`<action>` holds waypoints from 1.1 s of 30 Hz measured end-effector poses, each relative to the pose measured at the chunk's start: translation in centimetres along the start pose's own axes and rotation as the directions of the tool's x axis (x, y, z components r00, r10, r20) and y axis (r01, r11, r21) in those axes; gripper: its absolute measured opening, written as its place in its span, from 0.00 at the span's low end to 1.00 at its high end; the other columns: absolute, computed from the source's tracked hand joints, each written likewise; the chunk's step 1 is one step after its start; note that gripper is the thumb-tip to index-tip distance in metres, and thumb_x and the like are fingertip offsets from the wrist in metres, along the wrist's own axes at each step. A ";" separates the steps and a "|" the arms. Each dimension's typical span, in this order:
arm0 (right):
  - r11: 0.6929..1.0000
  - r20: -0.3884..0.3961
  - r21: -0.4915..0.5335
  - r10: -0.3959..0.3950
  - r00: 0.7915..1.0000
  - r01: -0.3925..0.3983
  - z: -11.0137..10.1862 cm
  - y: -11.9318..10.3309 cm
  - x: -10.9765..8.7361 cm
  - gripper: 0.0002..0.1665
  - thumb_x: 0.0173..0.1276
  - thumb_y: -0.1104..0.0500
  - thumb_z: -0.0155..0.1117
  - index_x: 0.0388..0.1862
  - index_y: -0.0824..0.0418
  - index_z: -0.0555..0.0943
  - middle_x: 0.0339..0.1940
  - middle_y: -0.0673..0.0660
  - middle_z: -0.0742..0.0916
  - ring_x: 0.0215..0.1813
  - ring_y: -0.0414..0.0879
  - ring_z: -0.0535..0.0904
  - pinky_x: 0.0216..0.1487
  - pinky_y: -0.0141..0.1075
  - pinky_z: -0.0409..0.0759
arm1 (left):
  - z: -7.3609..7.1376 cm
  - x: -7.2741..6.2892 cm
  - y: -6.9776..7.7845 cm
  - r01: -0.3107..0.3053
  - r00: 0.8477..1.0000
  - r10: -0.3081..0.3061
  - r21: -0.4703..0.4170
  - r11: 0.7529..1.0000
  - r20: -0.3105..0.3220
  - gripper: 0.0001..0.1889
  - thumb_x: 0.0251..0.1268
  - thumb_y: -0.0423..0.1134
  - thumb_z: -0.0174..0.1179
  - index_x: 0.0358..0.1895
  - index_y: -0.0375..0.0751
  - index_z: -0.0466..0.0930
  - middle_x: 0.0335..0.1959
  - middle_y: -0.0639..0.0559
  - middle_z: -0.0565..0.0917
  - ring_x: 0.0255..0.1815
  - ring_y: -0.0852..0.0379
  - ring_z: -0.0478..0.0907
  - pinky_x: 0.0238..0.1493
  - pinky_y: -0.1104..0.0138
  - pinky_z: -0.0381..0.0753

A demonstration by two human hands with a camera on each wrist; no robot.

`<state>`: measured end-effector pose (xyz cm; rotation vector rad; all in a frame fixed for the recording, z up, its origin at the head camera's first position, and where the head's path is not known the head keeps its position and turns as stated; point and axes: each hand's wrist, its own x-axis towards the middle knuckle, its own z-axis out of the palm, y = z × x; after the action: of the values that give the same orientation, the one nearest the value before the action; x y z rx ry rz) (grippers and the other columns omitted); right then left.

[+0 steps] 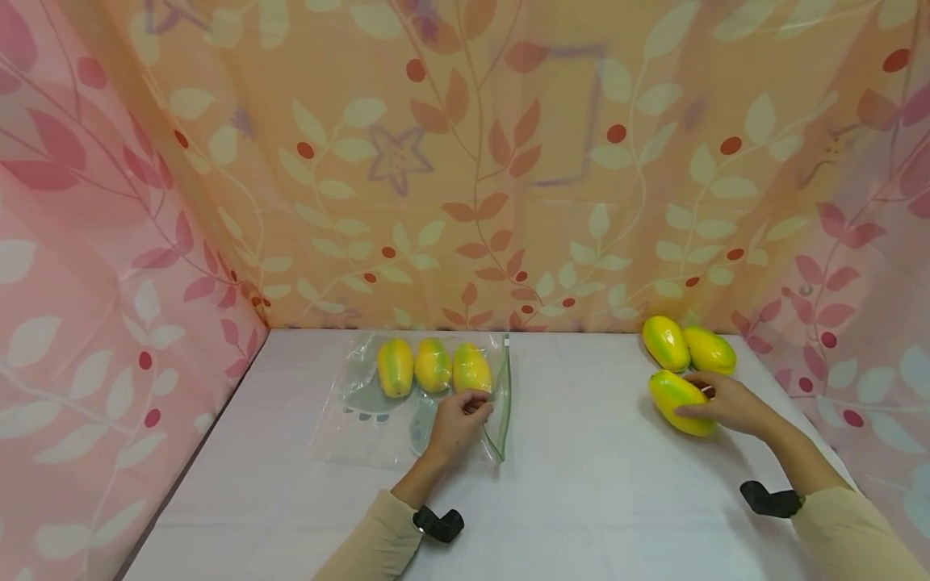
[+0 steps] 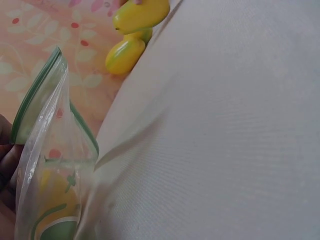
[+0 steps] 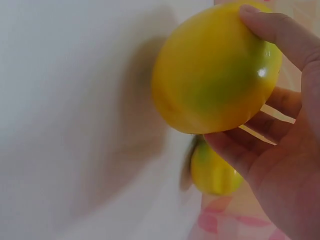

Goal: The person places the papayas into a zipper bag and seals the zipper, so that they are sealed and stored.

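My right hand (image 1: 730, 403) grips a glossy yellow-green papaya (image 1: 679, 402), thumb on one side and fingers on the other. In the right wrist view that papaya (image 3: 215, 70) casts a broad shadow on the tabletop. Two more papayas, one upright-leaning (image 1: 665, 344) and one lying slanted (image 1: 710, 350), sit just behind it. My left hand (image 1: 459, 424) pinches the upper layer of a clear zip bag (image 1: 341, 440) near its green-edged mouth. The mouth gapes in the left wrist view, beside the fingers (image 2: 7, 160). Inside the bag lie three papayas (image 1: 395, 367) in a row.
A white cloth covers the table (image 1: 581, 500). Flowered curtains (image 1: 465, 161) stand along its back and both sides. Each wrist carries a black camera mount, the left one (image 1: 439, 524) close above the tabletop.
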<state>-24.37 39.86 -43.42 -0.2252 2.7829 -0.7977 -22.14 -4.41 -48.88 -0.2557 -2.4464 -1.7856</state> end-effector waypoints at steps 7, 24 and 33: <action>1.000 -0.013 0.027 -0.016 1.000 0.016 1.4 -1.9 0.6 0.44 0.58 0.42 0.71 0.63 0.71 0.71 0.53 0.65 0.80 0.47 0.51 0.75 0.45 0.39 0.81 | 0.0 0.0 -0.1 -0.001 1.000 0.001 -0.008 1.000 0.011 0.09 0.63 0.34 0.63 0.42 0.31 0.84 0.33 0.42 0.86 0.31 0.62 0.75 0.33 0.77 0.76; 0.998 -0.069 0.049 -0.029 0.997 0.033 2.7 -6.5 3.3 0.48 0.58 0.39 0.70 0.64 0.72 0.69 0.54 0.68 0.80 0.51 0.56 0.74 0.48 0.41 0.79 | 0.0 0.0 -0.1 0.000 1.000 0.000 -0.001 1.000 0.011 0.09 0.62 0.33 0.63 0.41 0.31 0.84 0.34 0.42 0.86 0.31 0.63 0.75 0.33 0.77 0.76; 0.997 -0.104 0.074 -0.031 0.994 0.038 3.9 -7.7 4.7 0.48 0.57 0.38 0.71 0.64 0.69 0.70 0.56 0.67 0.79 0.54 0.58 0.74 0.50 0.45 0.80 | 0.2 0.0 -0.4 -0.017 1.000 0.017 0.007 1.000 0.004 0.08 0.61 0.32 0.63 0.41 0.30 0.84 0.32 0.42 0.86 0.29 0.66 0.75 0.32 0.77 0.76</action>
<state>-27.19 30.50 -43.36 -0.2253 2.8444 -0.9464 -22.17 -4.39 -49.29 -0.2783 -2.4448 -1.7714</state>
